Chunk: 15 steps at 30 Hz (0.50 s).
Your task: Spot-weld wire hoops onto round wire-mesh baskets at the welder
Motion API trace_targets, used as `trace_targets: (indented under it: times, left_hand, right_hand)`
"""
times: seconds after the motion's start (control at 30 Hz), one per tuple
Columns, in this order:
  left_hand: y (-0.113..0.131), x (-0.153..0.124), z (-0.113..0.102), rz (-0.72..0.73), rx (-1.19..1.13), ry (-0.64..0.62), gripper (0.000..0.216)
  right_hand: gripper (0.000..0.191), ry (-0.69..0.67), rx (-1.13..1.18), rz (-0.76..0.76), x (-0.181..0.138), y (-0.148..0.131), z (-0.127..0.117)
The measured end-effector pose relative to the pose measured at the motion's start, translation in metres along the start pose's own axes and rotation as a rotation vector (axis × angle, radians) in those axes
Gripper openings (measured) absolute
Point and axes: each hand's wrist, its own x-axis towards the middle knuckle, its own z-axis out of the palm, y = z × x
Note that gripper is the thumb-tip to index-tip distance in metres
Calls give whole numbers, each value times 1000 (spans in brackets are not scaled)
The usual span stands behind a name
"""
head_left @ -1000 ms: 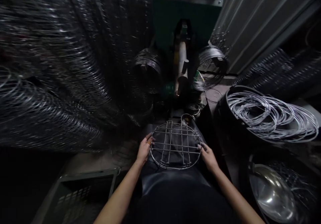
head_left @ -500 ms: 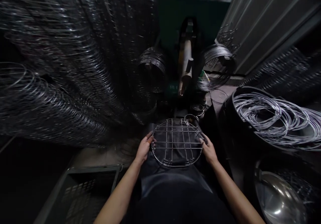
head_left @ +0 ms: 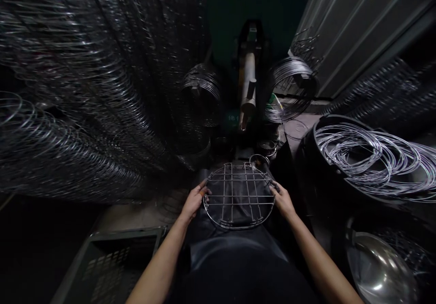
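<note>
A round wire rack [head_left: 238, 196], made of a metal ring with crossing bars, is held in front of my body above a dark apron [head_left: 235, 258]. My left hand [head_left: 194, 199] grips its left rim, thumb over the wire. On the opposite rim my right hand [head_left: 282, 199] is closed, fingers curled round the edge. Just past the rack's far side hangs the machine's pale rod-like electrode arm [head_left: 249, 79], pointing down. A small wire ring [head_left: 259, 161] lies below that arm, partly behind the rack.
Tall stacks of wire rings [head_left: 112, 86] fill the left. Wire coils hang at either side of the machine, one at the right [head_left: 293, 74]. A black tub [head_left: 306, 142] holds wire hoops [head_left: 371, 158]. A shiny metal bowl [head_left: 381, 267] and a plastic crate [head_left: 126, 233] flank me.
The view has shifted slightly, so the machine and stacks sit a little further left. Both hands keep hold of the rack, which has barely moved.
</note>
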Motion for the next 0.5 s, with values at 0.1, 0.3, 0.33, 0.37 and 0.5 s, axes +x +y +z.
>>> trace_targets:
  times: [0.1, 0.3, 0.33, 0.37, 0.5]
  left_hand:
    - [-2, 2, -2, 15, 32, -19, 63]
    - [1, 1, -4, 13, 44, -18, 61]
    - [2, 1, -5, 10, 65, -5, 61]
    - [4, 1, -5, 18, 103, 12, 59]
    - [5, -6, -15, 231, 422, 96, 39]
  right_hand:
    - [53, 21, 2, 2, 0, 1, 1]
    - [47, -12, -7, 25, -1, 3, -6]
    - [47, -24, -16, 34, 0, 3, -7]
    - [45, -28, -29, 40, 1, 3, -8]
    - [40, -9, -90, 39, -3, 1, -5]
